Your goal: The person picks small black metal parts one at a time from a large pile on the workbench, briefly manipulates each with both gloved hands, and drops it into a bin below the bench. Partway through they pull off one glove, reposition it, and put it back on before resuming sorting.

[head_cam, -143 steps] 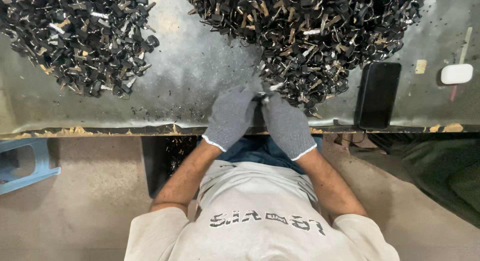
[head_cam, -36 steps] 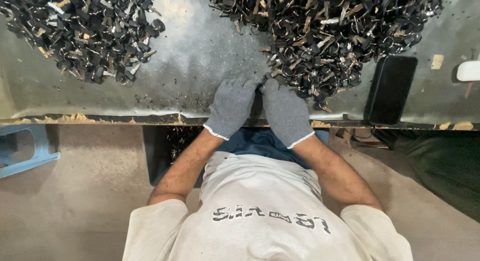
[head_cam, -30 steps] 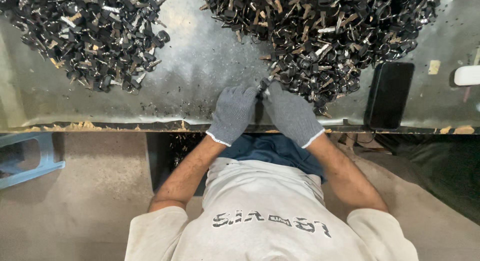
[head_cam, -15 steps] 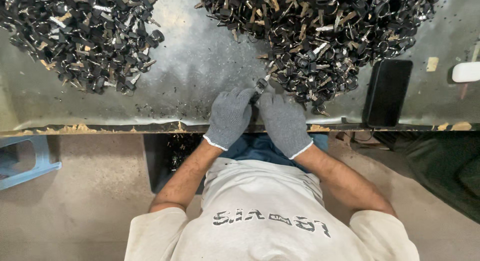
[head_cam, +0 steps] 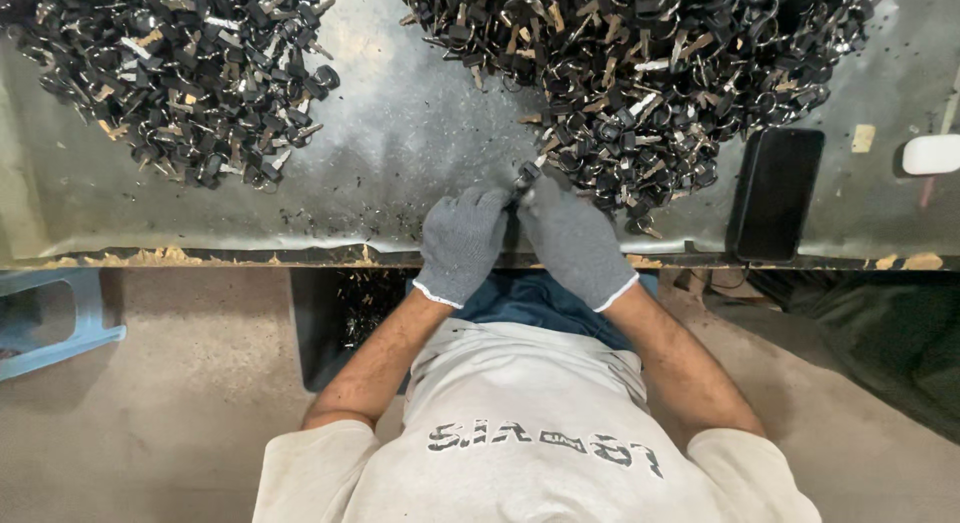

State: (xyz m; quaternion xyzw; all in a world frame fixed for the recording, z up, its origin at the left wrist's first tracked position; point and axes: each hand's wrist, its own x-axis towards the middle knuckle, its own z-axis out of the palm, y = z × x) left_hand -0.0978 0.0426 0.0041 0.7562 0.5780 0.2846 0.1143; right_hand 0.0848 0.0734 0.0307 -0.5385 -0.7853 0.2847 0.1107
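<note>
Both my hands wear grey knit gloves and meet at the near edge of a metal tabletop (head_cam: 400,163). My left hand (head_cam: 463,245) and my right hand (head_cam: 578,241) pinch a small black-headed key (head_cam: 526,172) between their fingertips. The key sits right at the near rim of a large heap of black-headed keys and key rings (head_cam: 640,73). A second, smaller heap of the same keys (head_cam: 190,73) lies on the left part of the table, apart from my hands.
A black phone (head_cam: 775,193) lies face up right of the big heap, with a white oval object (head_cam: 930,155) beyond it. Below the table edge stands a dark bin (head_cam: 335,313) holding small parts. A light blue stool (head_cam: 60,328) is at left.
My hands were reaching flat into the big heap's edge; they have drawn together and now pinch one key between them. The view shifted slightly.
</note>
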